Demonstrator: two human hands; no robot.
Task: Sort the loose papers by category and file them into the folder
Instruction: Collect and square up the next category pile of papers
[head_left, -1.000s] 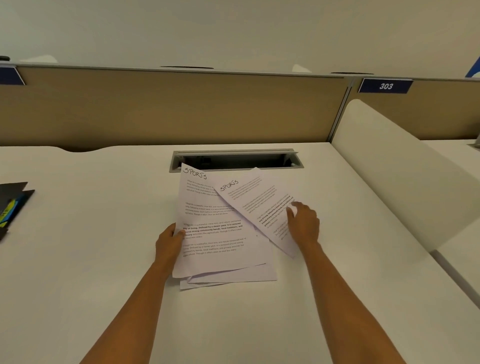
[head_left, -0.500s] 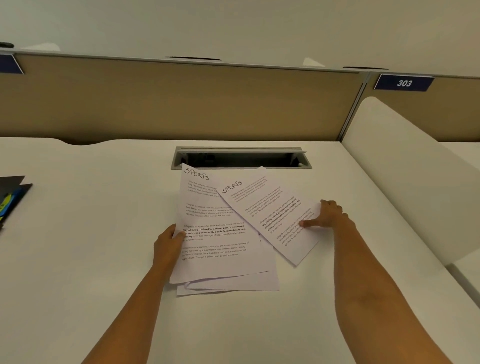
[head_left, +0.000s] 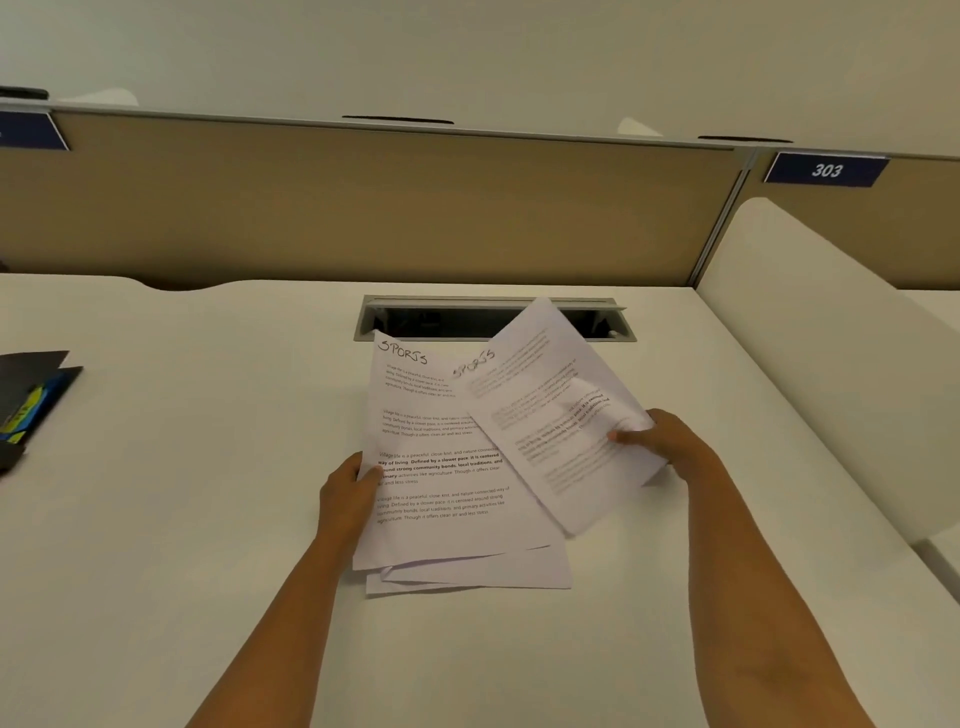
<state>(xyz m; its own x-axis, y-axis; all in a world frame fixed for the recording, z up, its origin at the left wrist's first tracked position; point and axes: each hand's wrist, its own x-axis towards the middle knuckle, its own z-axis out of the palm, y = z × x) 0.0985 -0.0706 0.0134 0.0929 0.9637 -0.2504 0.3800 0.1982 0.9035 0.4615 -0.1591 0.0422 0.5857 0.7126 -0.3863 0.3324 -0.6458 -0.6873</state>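
Your right hand pinches the right edge of a blurred sheet headed SPORTS, apparently raised off the paper stack. Your left hand grips that stack's left edge, thumb on top. The dark folder lies well apart, at the white desk's left edge.

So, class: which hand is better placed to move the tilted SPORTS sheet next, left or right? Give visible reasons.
Probably the right. The right hand pinches the tilted SPORTS sheet at its right edge, thumb on top. The left hand is busy gripping the stack by its left edge.
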